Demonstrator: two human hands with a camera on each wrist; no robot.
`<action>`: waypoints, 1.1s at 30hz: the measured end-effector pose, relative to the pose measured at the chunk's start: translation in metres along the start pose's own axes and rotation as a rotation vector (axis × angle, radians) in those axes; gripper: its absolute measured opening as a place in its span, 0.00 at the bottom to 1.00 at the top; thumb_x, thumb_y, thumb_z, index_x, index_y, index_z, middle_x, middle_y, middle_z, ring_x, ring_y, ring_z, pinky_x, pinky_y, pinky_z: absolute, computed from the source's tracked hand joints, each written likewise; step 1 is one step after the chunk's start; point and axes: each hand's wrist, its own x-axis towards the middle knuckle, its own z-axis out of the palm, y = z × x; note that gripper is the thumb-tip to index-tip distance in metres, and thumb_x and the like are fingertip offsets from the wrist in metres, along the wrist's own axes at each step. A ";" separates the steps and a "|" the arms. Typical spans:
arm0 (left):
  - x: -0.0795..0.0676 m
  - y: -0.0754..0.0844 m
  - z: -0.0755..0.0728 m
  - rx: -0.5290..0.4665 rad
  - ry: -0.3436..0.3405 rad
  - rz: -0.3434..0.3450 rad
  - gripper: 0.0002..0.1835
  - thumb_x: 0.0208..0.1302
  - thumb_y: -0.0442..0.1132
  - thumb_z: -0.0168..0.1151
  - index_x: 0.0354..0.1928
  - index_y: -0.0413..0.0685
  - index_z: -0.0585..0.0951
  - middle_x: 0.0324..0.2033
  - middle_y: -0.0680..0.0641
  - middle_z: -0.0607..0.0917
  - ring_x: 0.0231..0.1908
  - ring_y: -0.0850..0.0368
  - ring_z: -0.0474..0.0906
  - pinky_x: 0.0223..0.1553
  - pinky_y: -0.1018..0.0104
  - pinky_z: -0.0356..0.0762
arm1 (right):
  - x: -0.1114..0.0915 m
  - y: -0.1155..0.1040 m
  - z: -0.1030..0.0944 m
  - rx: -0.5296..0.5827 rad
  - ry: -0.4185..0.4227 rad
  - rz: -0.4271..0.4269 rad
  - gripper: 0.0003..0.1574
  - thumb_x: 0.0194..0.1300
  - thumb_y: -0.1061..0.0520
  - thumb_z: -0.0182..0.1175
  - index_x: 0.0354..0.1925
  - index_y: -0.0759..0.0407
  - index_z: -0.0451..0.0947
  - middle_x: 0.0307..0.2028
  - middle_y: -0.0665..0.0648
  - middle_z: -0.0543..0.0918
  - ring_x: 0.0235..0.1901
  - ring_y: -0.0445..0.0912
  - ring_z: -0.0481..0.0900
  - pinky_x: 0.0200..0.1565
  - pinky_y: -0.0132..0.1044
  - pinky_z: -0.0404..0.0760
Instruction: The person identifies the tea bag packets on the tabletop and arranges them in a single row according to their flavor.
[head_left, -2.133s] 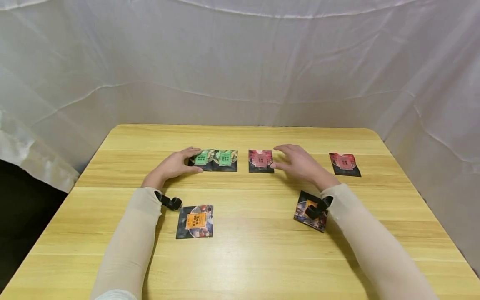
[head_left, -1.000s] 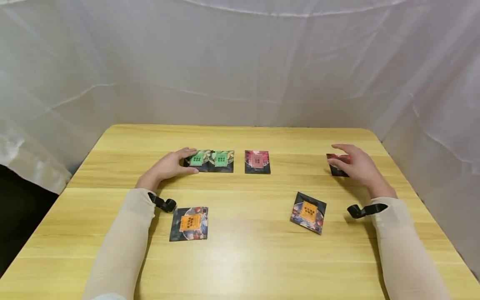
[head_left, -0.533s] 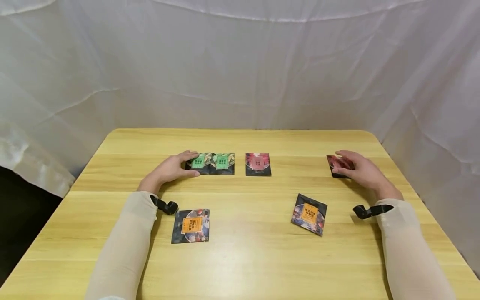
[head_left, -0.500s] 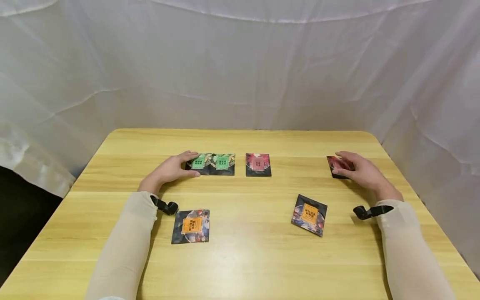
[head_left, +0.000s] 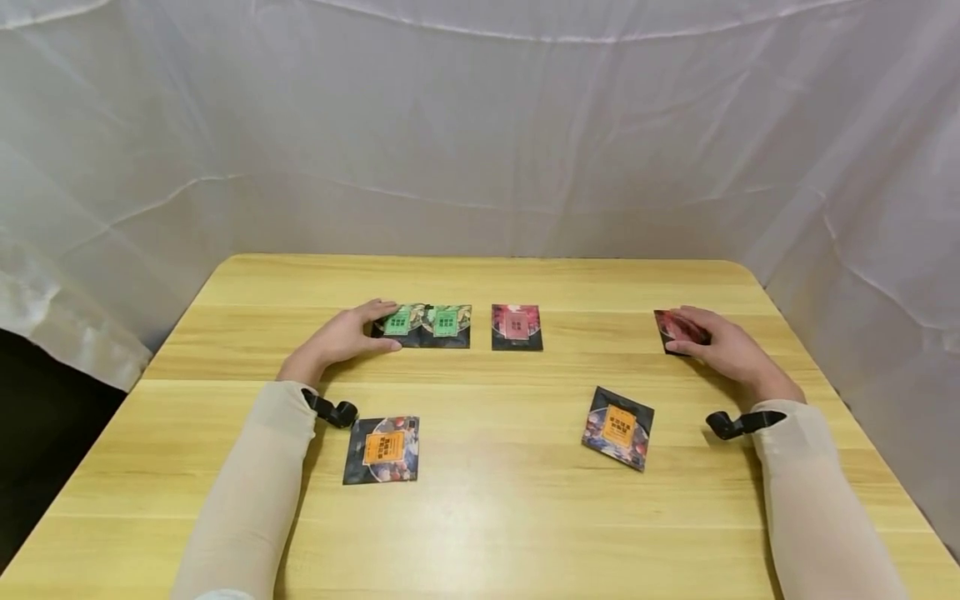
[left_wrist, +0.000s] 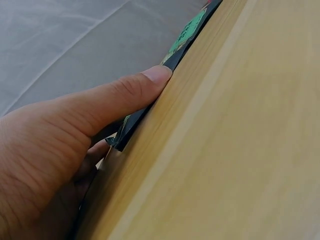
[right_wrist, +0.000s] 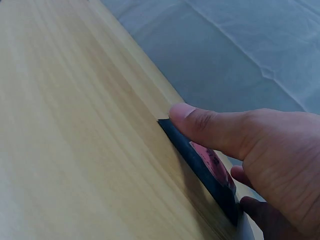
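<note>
Two black sachets with green labels lie side by side at the back of the table. My left hand [head_left: 341,337] rests at the outer edge of the left green-labelled sachet [head_left: 398,323], thumb on its near edge and fingertips at its far edge. Beside it lies the second green-labelled sachet [head_left: 447,323]. At the back right, my right hand [head_left: 727,350] pinches a red-labelled sachet [head_left: 677,327] between thumb and fingers; part of it is covered. In the right wrist view this sachet [right_wrist: 210,172] bows up between them.
Another red-labelled sachet [head_left: 517,327] lies right of the green pair. Nearer the front are two orange-labelled sachets, one turned sideways [head_left: 382,450] at left and one tilted [head_left: 618,427] at right. A pale curtain [head_left: 495,133] hangs behind the wooden table [head_left: 487,533].
My right hand has moved right from the middle red-labelled sachet to the one at the far right, and its fingers have closed on it. My left hand stays at the green-labelled sachet.
</note>
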 end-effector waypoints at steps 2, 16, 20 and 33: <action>0.001 -0.001 0.001 0.001 -0.001 0.001 0.47 0.58 0.63 0.67 0.75 0.55 0.61 0.75 0.43 0.53 0.74 0.42 0.46 0.70 0.38 0.46 | 0.000 0.001 0.002 0.002 -0.002 0.001 0.44 0.67 0.42 0.62 0.72 0.61 0.61 0.68 0.75 0.61 0.64 0.71 0.60 0.61 0.69 0.59; 0.003 -0.003 0.001 0.012 0.001 -0.002 0.47 0.57 0.65 0.67 0.75 0.57 0.61 0.75 0.44 0.53 0.74 0.43 0.46 0.70 0.38 0.46 | 0.003 0.003 0.004 -0.094 -0.016 0.008 0.45 0.68 0.38 0.60 0.71 0.64 0.63 0.67 0.75 0.63 0.65 0.71 0.59 0.61 0.68 0.59; 0.001 -0.004 0.000 0.007 -0.001 -0.006 0.47 0.57 0.63 0.67 0.75 0.57 0.61 0.75 0.44 0.52 0.74 0.43 0.46 0.70 0.38 0.46 | 0.004 -0.003 0.009 -0.110 -0.010 -0.010 0.44 0.68 0.39 0.60 0.70 0.65 0.65 0.66 0.75 0.64 0.63 0.71 0.61 0.61 0.67 0.60; 0.000 -0.003 0.001 0.011 0.001 -0.007 0.47 0.57 0.64 0.66 0.75 0.57 0.61 0.76 0.44 0.52 0.74 0.44 0.45 0.70 0.38 0.46 | 0.009 -0.030 0.020 -0.144 -0.013 -0.031 0.42 0.68 0.41 0.60 0.68 0.66 0.66 0.64 0.75 0.66 0.63 0.70 0.63 0.62 0.65 0.62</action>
